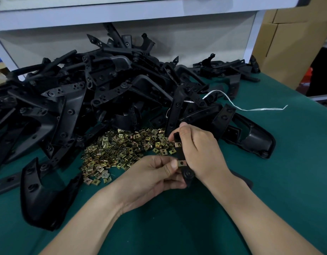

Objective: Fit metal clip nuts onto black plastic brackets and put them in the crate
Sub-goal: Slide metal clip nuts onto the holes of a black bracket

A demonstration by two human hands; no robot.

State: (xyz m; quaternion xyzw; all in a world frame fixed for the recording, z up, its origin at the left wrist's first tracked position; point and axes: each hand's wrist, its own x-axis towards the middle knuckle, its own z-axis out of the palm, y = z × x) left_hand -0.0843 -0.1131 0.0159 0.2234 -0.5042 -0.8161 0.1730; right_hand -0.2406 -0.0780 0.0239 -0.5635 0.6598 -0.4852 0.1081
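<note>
Mid-fitting, judging by the pose. Holding a black bracket (188,175) upright just above the table (269,172), low in the middle of the view. Already seated on its strip: an upper clip nut (178,144). Pinching a lower clip nut (182,163) with the left hand (151,173), thumb and forefinger closed on it, pressed against the strip's edge; hard to tell whether fully home. Steadying with the right hand (197,150), grip curled round the strip, fingertips near its top end, wrist near the round boss at the bottom. Just beyond: a loose heap of clip nuts (122,150), and behind that a big pile of brackets (96,85), with a white string (251,108) trailing off to the right. No crate anywhere in view. Next, probably: push the lower nut square onto the strip, hole over hole, keeping the strip from twisting, then check for any bare slot left. After that, look off-view for the crate before letting go.
</note>
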